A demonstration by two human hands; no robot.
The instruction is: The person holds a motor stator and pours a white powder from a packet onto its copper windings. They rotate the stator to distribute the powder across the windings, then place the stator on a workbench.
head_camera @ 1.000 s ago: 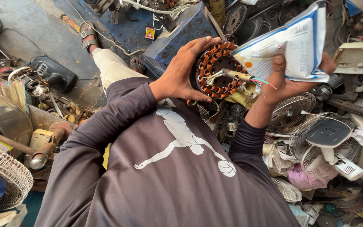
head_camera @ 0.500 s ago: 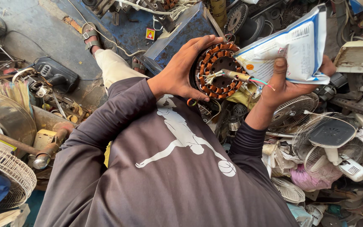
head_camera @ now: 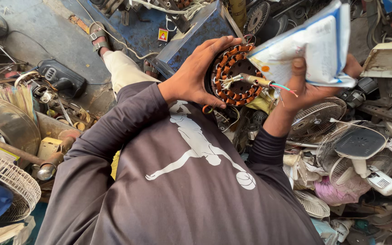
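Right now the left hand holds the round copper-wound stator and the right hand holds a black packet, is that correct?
Not quite. In the head view the packet in the right hand is white with blue edges, not black. The left hand does hold the round copper-wound stator.

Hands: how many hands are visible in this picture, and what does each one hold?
2. The left hand grips the round copper-wound stator at top centre. The right hand holds a white and blue packet beside it. No other person's hand shows.

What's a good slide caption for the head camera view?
Left hand grips a copper-wound stator; right hand holds a white packet.
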